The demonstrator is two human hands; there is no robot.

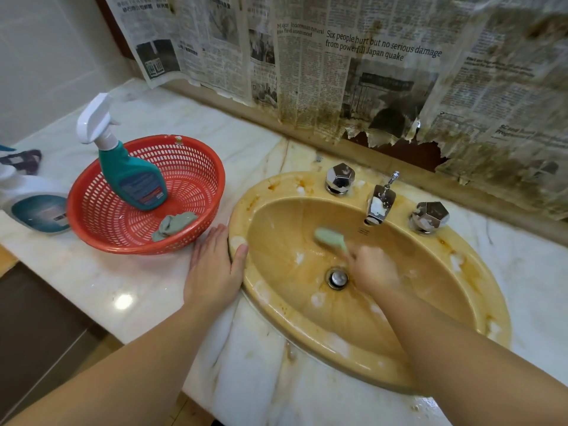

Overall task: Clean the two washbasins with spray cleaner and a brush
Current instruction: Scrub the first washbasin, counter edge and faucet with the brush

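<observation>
I have the right hand [373, 269] curled around the handle of the pale green scrubbing brush [330, 238], its head against the back wall of the mustard-yellow oval ceramic washbasin [461, 305], above the chrome drain [337, 278]. The left hand [213, 272] lies flat with straight fingers on the white marble surface [107, 287], thumb touching the basin's rim.

Foam patches dot the bowl and rim, so I judge the wet handle could slip from my grip, and the bracing palm could slide on the glossy stone. A wide stroke could knock the brush into the chrome spout [379, 204], which stands just behind it between two faceted chrome knobs.

The teal spray bottle with a white trigger [129, 173] stands tilted in the red perforated plastic basket [184, 167], beside a grey-green cloth [172, 224]; reaching for it carelessly could tip it. A second white bottle [33, 207] lies further left. Stained, torn newspaper [368, 72] covers the wall behind.
</observation>
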